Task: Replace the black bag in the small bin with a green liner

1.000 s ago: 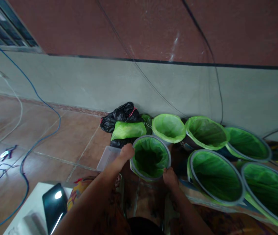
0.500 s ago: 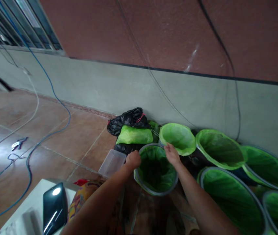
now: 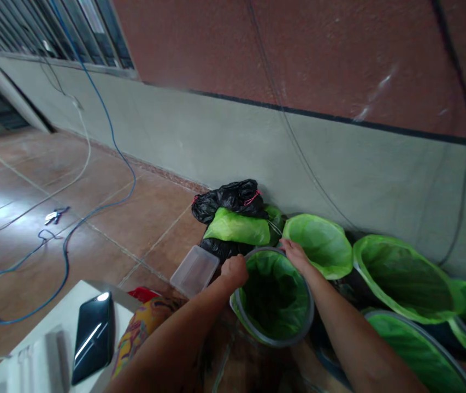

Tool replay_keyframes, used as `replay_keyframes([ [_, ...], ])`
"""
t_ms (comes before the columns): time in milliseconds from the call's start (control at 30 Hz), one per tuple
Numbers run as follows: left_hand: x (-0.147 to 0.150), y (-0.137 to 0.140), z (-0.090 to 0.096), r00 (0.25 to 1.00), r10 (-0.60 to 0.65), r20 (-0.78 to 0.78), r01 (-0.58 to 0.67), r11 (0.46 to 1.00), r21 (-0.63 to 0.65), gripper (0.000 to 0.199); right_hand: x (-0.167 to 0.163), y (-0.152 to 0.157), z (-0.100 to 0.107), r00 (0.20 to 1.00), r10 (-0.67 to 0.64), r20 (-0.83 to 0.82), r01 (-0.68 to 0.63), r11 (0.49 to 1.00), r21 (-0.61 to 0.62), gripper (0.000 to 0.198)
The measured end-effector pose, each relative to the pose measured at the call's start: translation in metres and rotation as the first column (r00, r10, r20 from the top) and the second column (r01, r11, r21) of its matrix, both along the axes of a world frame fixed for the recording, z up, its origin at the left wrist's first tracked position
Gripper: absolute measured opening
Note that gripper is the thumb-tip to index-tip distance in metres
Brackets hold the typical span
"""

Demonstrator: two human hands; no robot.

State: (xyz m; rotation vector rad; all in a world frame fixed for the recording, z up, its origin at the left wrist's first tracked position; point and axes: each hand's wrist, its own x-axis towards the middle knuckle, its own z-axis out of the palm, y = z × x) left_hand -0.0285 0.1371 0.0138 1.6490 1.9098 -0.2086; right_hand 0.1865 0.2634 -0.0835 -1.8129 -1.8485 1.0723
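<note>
A round trash bin (image 3: 310, 319) with a grey rim and a green bag lining it stands in front of me, tilted a little. My left hand (image 3: 235, 271) is closed over its rim on the left side. On the far right part of the same rim lies my right hand (image 3: 296, 255), its fingers partly hidden, gripping the edge. The inside of the bin is dark green folded liner. Just beyond it sits a folded green bag (image 3: 239, 226) with a black plastic bag (image 3: 233, 197) on top. Beside my left hand is a clear plastic container (image 3: 195, 271).
Several more green-lined bins, one a light green bin (image 3: 318, 245), line the wall to the right. At lower left a phone (image 3: 93, 338) lies on a white surface (image 3: 44, 327). Keys (image 3: 55, 216) and a blue cable (image 3: 68, 245) lie on the tiled floor.
The view has turned to the right's opposite, so the scene shifts rightward. Both hands stay on the bin's rim, and the bin sits slightly lower and further right in view.
</note>
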Motion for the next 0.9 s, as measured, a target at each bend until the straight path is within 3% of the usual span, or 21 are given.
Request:
replay_keyframes([
  [367, -0.001, 0.009, -0.018, 0.991, 0.134, 0.031, -0.133, 0.991, -0.031, 0.033, -0.002, -0.007, -0.001, 0.994, 0.037, 0.101, -0.046, 0.994, 0.095, 0.043],
  [567, 0.0, 0.009, -0.02, 0.995, 0.104, -0.004, -0.104, 0.994, 0.012, 0.033, 0.001, -0.015, -0.006, 0.994, 0.107, 0.016, -0.108, 0.99, 0.092, 0.039],
  [900, -0.004, 0.01, -0.028, 0.985, 0.171, -0.005, -0.171, 0.985, -0.026, 0.034, 0.0, -0.021, -0.014, 0.984, 0.137, 0.116, -0.153, 0.977, 0.149, 0.037],
])
